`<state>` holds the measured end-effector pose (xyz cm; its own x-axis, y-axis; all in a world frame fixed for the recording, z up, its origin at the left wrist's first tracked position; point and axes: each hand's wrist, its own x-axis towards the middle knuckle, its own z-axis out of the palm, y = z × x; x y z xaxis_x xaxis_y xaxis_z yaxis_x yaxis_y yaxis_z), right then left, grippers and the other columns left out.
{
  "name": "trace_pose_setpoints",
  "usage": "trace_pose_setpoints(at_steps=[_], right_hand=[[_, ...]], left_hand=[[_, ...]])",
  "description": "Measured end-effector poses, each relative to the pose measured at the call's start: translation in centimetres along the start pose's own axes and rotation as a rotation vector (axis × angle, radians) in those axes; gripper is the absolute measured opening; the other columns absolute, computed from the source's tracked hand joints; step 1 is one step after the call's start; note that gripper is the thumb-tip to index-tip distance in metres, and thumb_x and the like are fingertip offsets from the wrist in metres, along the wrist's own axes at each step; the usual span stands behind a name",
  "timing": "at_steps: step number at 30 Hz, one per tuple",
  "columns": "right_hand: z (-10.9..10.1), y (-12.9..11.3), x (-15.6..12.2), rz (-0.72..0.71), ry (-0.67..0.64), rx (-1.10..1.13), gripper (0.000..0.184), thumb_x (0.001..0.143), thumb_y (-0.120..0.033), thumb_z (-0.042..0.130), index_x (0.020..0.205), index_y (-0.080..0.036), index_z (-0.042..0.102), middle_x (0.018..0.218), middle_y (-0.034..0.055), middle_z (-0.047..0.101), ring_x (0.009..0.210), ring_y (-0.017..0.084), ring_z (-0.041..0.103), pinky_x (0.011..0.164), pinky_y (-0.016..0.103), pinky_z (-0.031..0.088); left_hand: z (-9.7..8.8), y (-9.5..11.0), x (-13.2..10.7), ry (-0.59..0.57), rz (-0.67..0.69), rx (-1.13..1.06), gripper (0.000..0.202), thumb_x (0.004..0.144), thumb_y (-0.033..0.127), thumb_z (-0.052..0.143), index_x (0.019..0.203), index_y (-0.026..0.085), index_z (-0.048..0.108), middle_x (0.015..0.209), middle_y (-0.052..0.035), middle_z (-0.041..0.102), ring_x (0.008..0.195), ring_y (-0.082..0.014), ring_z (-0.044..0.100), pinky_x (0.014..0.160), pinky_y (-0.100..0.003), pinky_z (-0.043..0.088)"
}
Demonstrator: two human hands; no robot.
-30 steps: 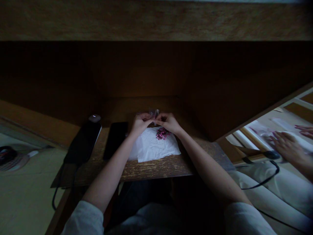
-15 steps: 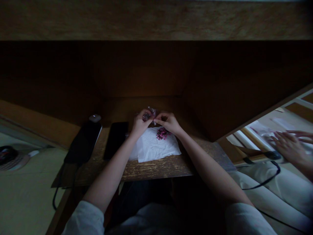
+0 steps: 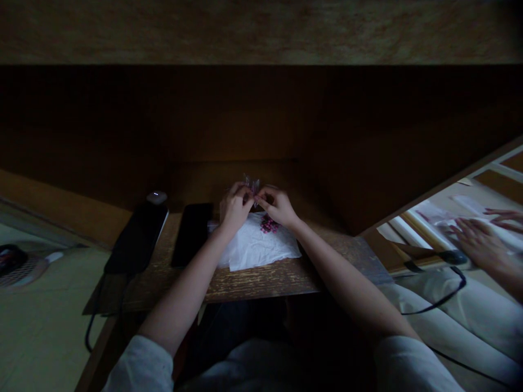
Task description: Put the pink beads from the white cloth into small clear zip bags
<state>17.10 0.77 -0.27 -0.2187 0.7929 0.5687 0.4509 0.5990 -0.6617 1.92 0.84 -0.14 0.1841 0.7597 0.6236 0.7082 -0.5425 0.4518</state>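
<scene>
My left hand (image 3: pixel 234 206) and my right hand (image 3: pixel 277 205) meet above the far edge of a white tissue (image 3: pixel 256 248) spread on a worn wooden table (image 3: pixel 253 280). Both hands pinch a small clear plastic packet (image 3: pixel 251 185) between their fingertips. It sticks up between them. A little heap of pink beads (image 3: pixel 268 223) lies on the tissue, just under my right hand. The light is dim and the packet's contents are hard to make out.
A dark phone (image 3: pixel 192 233) lies left of the tissue, and beside it a black device (image 3: pixel 137 237) with a small lit white part (image 3: pixel 156 197) and a trailing cable. Another person's hands (image 3: pixel 476 239) rest on white material at the right. Dark wooden panels close off the back.
Both hands have shifted slightly left and closed in tighter around the packet. The other person's hands at the right have moved a little.
</scene>
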Motion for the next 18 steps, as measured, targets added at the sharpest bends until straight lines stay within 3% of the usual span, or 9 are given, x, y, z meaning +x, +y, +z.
trace_pose_setpoints(at_steps=[4, 8, 11, 15, 18], right_hand=[[-0.1, -1.0, -0.1, 0.043, 0.093, -0.066, 0.018, 0.079, -0.024, 0.055, 0.063, -0.017, 0.052, 0.062, -0.0007, 0.049, 0.060, 0.012, 0.045, 0.058, 0.024, 0.033], [-0.2, -1.2, -0.3, 0.115, 0.141, -0.116, 0.013, 0.075, -0.023, 0.056, 0.065, -0.018, 0.051, 0.060, -0.0019, 0.049, 0.055, 0.011, 0.045, 0.054, 0.023, 0.031], [-0.4, -0.8, -0.3, 0.179, 0.182, -0.109, 0.007, 0.076, -0.024, 0.056, 0.074, -0.019, 0.051, 0.057, -0.0042, 0.047, 0.050, 0.010, 0.043, 0.050, 0.022, 0.029], [-0.7, -0.3, -0.2, 0.144, 0.183, -0.062, 0.004, 0.078, -0.023, 0.053, 0.079, -0.019, 0.053, 0.060, -0.0032, 0.050, 0.051, 0.010, 0.045, 0.050, 0.022, 0.031], [-0.7, 0.0, -0.2, 0.117, 0.170, -0.040, 0.006, 0.081, -0.021, 0.050, 0.079, -0.018, 0.056, 0.062, -0.0018, 0.051, 0.053, 0.010, 0.045, 0.051, 0.022, 0.032]], left_hand=[[0.0, -0.6, 0.0, 0.071, -0.024, 0.116, 0.004, 0.081, 0.018, 0.056, 0.080, 0.018, 0.060, 0.095, -0.0056, 0.061, 0.081, -0.0188, 0.059, 0.071, -0.028, 0.046], [-0.1, -0.9, 0.1, 0.107, -0.024, 0.077, 0.003, 0.078, 0.016, 0.058, 0.077, 0.018, 0.059, 0.091, -0.0049, 0.061, 0.081, -0.0188, 0.059, 0.071, -0.028, 0.045], [-0.1, -1.0, 0.2, 0.122, -0.017, -0.043, 0.004, 0.078, 0.015, 0.058, 0.075, 0.018, 0.060, 0.087, -0.0042, 0.061, 0.079, -0.0177, 0.059, 0.071, -0.027, 0.046], [0.2, -1.3, 0.5, 0.105, -0.031, -0.275, 0.006, 0.080, 0.019, 0.059, 0.076, 0.018, 0.063, 0.082, -0.0032, 0.063, 0.077, -0.0160, 0.060, 0.070, -0.026, 0.046], [0.9, -2.0, 0.6, 0.101, -0.136, -0.464, 0.008, 0.080, 0.023, 0.060, 0.082, 0.019, 0.067, 0.082, -0.0033, 0.066, 0.075, -0.0156, 0.062, 0.067, -0.025, 0.047]])
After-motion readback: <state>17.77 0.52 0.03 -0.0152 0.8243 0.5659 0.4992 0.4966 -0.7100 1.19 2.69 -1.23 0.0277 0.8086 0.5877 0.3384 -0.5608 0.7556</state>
